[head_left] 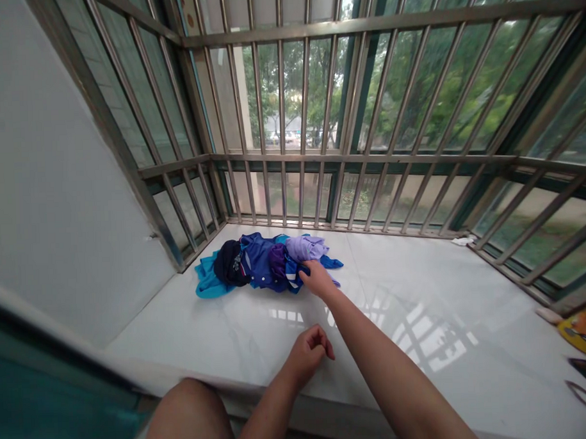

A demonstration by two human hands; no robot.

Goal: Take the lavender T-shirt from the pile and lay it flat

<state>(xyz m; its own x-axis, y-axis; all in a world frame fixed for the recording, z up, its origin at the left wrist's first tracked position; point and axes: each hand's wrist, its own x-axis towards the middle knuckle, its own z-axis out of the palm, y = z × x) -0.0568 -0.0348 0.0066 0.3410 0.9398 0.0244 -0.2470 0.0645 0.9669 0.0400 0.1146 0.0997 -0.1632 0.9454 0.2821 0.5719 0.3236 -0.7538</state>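
A heap of clothes in dark blue, purple, lilac and teal lies at the back left of a glossy white sill. My right hand reaches out to the heap's right end, fingers closed on a fold of blue cloth. My left hand hovers near the sill's front edge, fingers curled in loosely, with nothing visible in it. My bare knee shows below the edge.
Metal window bars cage the sill at the back and both sides; trees lie beyond. A grey wall stands at left. A small white scrap lies at the back right. A yellow printed object and dark items sit at the right edge.
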